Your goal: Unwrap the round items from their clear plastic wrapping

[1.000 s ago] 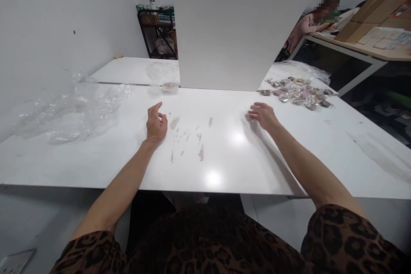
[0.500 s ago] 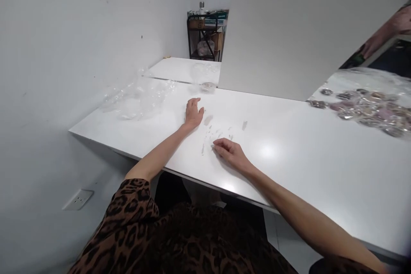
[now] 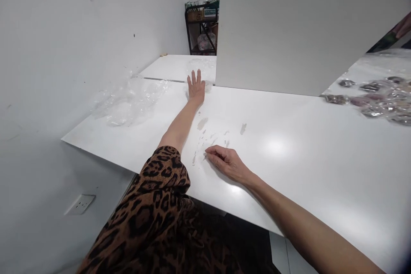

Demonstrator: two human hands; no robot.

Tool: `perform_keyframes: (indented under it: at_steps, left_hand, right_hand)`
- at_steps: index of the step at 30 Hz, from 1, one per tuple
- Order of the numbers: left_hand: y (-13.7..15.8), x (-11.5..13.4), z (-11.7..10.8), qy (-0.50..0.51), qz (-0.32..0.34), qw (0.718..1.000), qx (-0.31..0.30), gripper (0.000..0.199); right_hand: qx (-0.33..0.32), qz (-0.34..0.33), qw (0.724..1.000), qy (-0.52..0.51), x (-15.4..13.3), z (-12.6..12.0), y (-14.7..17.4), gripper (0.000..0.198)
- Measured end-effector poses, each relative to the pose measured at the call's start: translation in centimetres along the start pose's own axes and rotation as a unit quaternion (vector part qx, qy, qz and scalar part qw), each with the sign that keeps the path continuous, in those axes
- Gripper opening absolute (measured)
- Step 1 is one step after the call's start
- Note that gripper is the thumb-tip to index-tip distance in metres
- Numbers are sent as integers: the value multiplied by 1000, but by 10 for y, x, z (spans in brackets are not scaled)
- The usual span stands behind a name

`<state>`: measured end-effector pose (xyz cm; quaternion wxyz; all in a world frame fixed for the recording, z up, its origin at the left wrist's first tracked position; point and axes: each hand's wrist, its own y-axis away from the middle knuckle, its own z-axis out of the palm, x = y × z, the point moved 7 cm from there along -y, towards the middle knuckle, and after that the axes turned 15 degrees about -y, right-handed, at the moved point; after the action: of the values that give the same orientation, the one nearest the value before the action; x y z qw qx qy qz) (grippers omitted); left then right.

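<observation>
My left hand reaches toward the far edge of the white table, its fingers stretched out and spread. Under and beside it lies a small item in clear plastic, mostly covered by the hand, so I cannot tell whether they touch. Nearer to me, my right hand rests on the tabletop with thumb and fingertips pressed together. Whatever that pinch may hold is too small to name. Greyish smudges mark the surface between my two hands.
Crumpled clear plastic bags lie at the left by the wall. A large grey panel stands along the back edge. Several wrapped items lie at the right, with a person's hand beyond. A black shelf stands behind.
My left hand has moved forward to the wrapped item at the far edge, its fingers spreading. My right hand stays pinched near the same spot. The view has shifted slightly.
</observation>
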<state>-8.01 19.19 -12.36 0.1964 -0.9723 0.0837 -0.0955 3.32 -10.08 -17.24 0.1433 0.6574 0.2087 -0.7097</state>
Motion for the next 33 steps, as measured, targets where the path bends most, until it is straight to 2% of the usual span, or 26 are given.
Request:
perform_keyframes:
  at_steps: [4, 7, 9, 11, 13, 15, 17, 20, 21, 23, 25, 28, 30, 33]
  left_hand:
    - [3, 2, -23, 76, -16, 996, 49, 22]
    - [30, 2, -38, 234, -79, 968, 55, 10]
    - [61, 6, -37, 386, -145, 911, 10, 17]
    - [100, 18, -31, 523, -206, 825, -64, 28]
    - [138, 37, -27, 606, -243, 746, -131, 34]
    - [169, 54, -26, 640, -249, 705, -179, 34]
    - [190, 66, -28, 644, -237, 698, -206, 34]
    - [200, 71, -35, 633, -199, 717, -213, 25]
    - [200, 70, -39, 631, -177, 725, -213, 33]
    - [196, 70, -46, 627, -120, 734, -230, 66]
    - [194, 71, -49, 624, -58, 730, -274, 79]
    - [197, 73, -47, 601, 5, 720, -348, 64]
    - [199, 73, -48, 579, 37, 728, -365, 56]
    - [202, 77, -52, 551, 87, 744, -368, 57]
  right_hand:
    - [26, 12, 998, -55, 4, -6, -3, 34]
    - [118, 0, 988, -102, 6, -27, -6, 39]
    - [216, -38, 966, -135, 5, -49, -6, 45]
    - [300, -63, 935, -175, 5, -70, -4, 56]
    - [347, -64, 910, -218, 6, -85, -2, 70]
    - [349, -51, 900, -256, 5, -91, -3, 76]
    - [327, -38, 902, -280, 2, -92, -3, 70]
    - [305, -19, 908, -288, -4, -93, -1, 59]
    - [305, -13, 908, -288, -6, -94, 1, 58]
    - [302, 8, 910, -286, -8, -96, 4, 56]
    - [287, 42, 917, -275, -8, -96, 5, 55]
    - [282, 86, 924, -246, -6, -96, 7, 54]
    - [292, 95, 924, -229, -5, -96, 9, 54]
    - [308, 90, 925, -202, -6, -97, 11, 56]
